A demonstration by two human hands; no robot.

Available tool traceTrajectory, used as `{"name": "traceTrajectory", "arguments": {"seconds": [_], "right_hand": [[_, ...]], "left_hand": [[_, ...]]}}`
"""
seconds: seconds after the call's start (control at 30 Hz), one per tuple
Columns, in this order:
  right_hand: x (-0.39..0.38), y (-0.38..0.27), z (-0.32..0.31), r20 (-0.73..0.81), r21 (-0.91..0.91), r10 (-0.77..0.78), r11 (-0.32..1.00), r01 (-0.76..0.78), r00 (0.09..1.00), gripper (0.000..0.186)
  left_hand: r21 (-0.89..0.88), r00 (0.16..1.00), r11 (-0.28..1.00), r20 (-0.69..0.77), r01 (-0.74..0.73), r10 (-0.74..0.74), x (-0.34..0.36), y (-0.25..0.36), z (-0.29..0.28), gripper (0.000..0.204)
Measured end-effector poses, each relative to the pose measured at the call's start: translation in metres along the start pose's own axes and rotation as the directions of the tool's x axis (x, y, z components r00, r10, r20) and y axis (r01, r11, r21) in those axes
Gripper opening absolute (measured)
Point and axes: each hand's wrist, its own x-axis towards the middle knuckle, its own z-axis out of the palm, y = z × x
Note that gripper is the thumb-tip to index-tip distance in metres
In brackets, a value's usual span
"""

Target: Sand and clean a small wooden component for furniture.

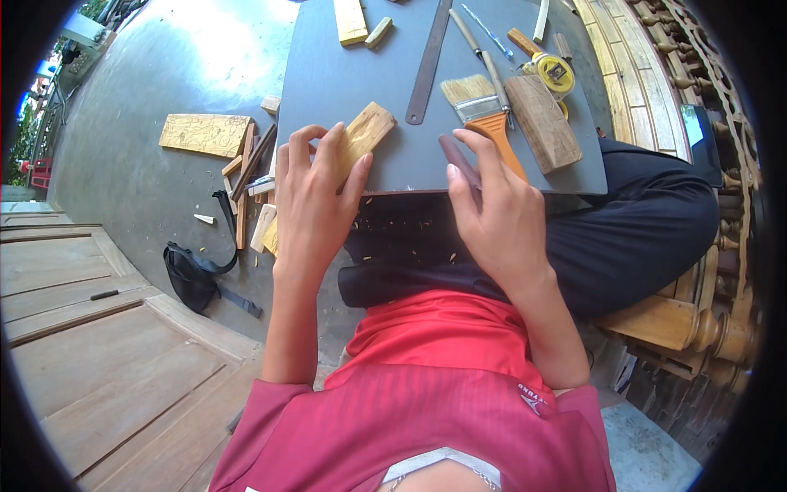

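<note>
My left hand (311, 189) is closed around a pale wood block (367, 135), which tilts up to the right over the near edge of the grey table (328, 74). Between the thumb and fingers of my right hand (504, 205) is a narrow, flat purplish-brown piece (459, 160); its lower part is hidden by the hand. Just beyond that hand lies a paintbrush (502, 135) with an orange handle and pale bristles. A brown wood block (543, 123) rests beside the brush. Farther up the table, a long dark metal blade (429, 70) lies lengthwise.
A yellow tape measure (555, 74) and a clear pen (488, 31) lie at the table's far right. Pale wood (350, 23) sits at the far end. On the floor at left are a plank (206, 135), several wood strips (243, 189) and a black bag (190, 275).
</note>
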Motion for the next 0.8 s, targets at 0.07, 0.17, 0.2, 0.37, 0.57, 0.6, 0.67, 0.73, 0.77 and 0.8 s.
{"name": "traceTrajectory", "arguments": {"seconds": [0.07,0.17,0.2,0.37,0.57,0.6,0.67,0.73,0.77,0.8], "right_hand": [[0.009,-0.004,0.004,0.037,-0.088,0.003,0.996,0.001,0.999,0.032],[0.025,-0.004,0.018,0.036,-0.080,-0.033,0.996,0.036,0.999,0.030],[0.029,-0.002,0.023,0.027,-0.067,-0.045,0.997,0.047,0.999,0.029],[0.049,-0.010,0.043,0.090,-0.185,-0.052,0.980,0.068,0.995,0.028],[0.079,-0.016,0.064,0.221,-0.378,-0.037,0.918,0.121,0.975,0.028],[0.082,-0.014,0.068,0.214,-0.387,-0.061,0.911,0.142,0.975,0.028],[0.080,-0.014,0.070,0.240,-0.394,-0.103,0.899,0.193,0.965,0.029],[0.073,-0.017,0.067,0.266,-0.395,-0.144,0.886,0.244,0.953,0.031],[0.066,-0.019,0.062,0.283,-0.401,-0.120,0.886,0.231,0.952,0.032],[0.063,-0.020,0.059,0.300,-0.407,-0.095,0.887,0.218,0.949,0.034]], "left_hand": [[-0.053,1.000,0.998,-0.003,-0.016,0.016,0.003,0.002,0.003,0.050],[-0.084,0.999,0.995,-0.003,-0.049,0.049,0.012,0.011,0.010,0.052],[-0.088,0.999,0.995,-0.011,-0.040,0.039,0.015,0.013,0.016,0.052],[-0.023,0.996,0.996,-0.040,-0.082,0.081,0.024,0.008,0.034,0.048],[-0.066,0.995,0.995,-0.075,-0.077,0.072,0.022,0.003,0.040,0.043],[-0.048,0.992,0.994,-0.081,-0.097,0.093,0.022,0.003,0.041,0.043],[-0.030,0.992,0.996,-0.100,-0.082,0.079,0.020,0.002,0.041,0.042],[-0.008,0.991,0.998,-0.115,-0.066,0.064,0.018,0.002,0.042,0.041],[0.004,0.989,0.996,-0.123,-0.087,0.086,0.018,0.001,0.043,0.041],[0.017,0.986,0.994,-0.128,-0.108,0.109,0.018,0.001,0.043,0.041]]}}
